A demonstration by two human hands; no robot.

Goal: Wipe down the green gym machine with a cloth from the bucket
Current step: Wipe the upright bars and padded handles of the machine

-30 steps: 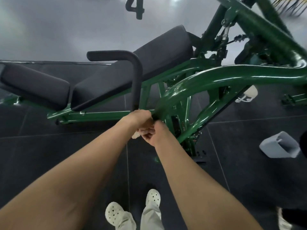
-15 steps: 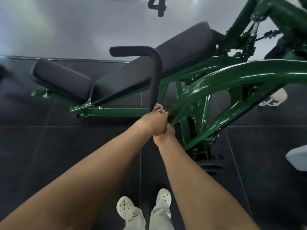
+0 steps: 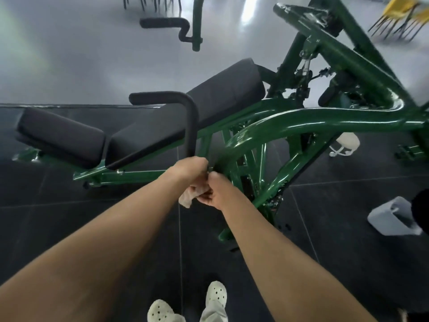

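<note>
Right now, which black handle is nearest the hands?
The bent black handle right by the left hand; the other handle is far off, over the grey floor.

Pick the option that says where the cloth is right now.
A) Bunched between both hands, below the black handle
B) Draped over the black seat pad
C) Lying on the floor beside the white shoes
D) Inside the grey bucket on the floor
A: the cloth shows as a pale bunch hanging between the left hand and the right hand, both curled on it at the foot of the black handle.
</note>
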